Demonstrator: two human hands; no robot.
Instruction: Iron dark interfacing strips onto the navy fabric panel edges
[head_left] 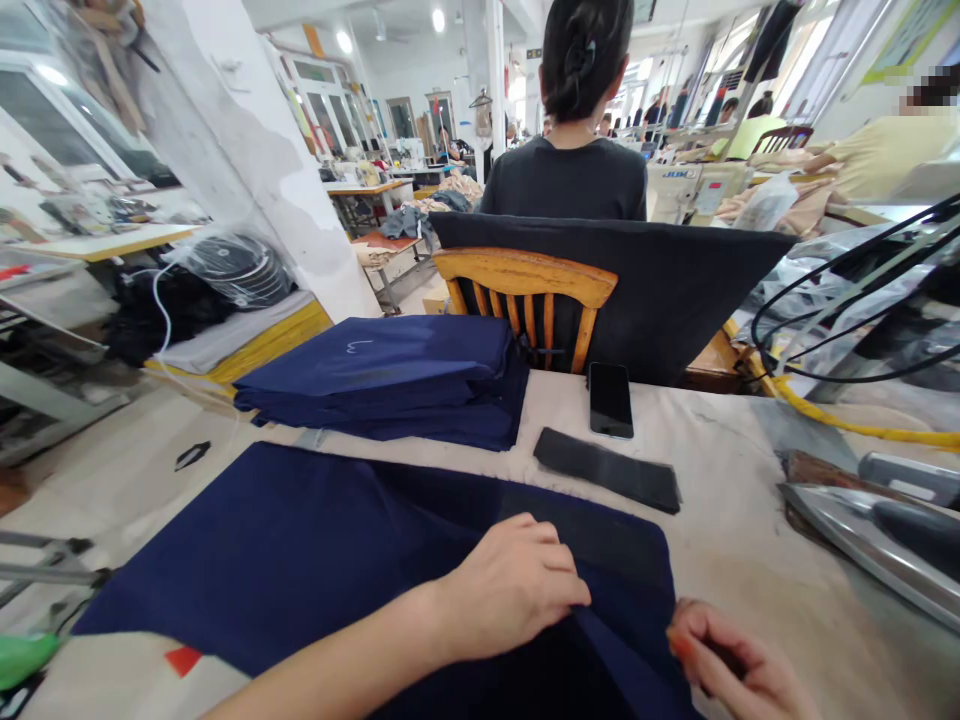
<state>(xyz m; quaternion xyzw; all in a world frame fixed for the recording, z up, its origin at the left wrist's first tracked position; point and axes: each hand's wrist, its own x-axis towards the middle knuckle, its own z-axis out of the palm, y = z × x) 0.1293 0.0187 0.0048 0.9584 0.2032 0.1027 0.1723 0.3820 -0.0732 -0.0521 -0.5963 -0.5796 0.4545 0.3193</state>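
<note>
A navy blue fabric panel is spread over the table in front of me, with a dark grey strip lying along its far right part. My left hand rests on the panel, fingers curled and pinching a raised fold of the cloth. At the panel's right edge is my right hand, its thumb and fingers drawn together. An orange-red spot shows at those fingertips; what they hold is unclear. Beyond the panel sits a stack of folded navy fabric with a pale mark on top. Several dark strips lie beside it.
A phone lies near the table's far edge. An iron rests at the right, near black cables and a yellow hose. Ahead, a person sits beyond a wooden chair back. A white pillar stands left.
</note>
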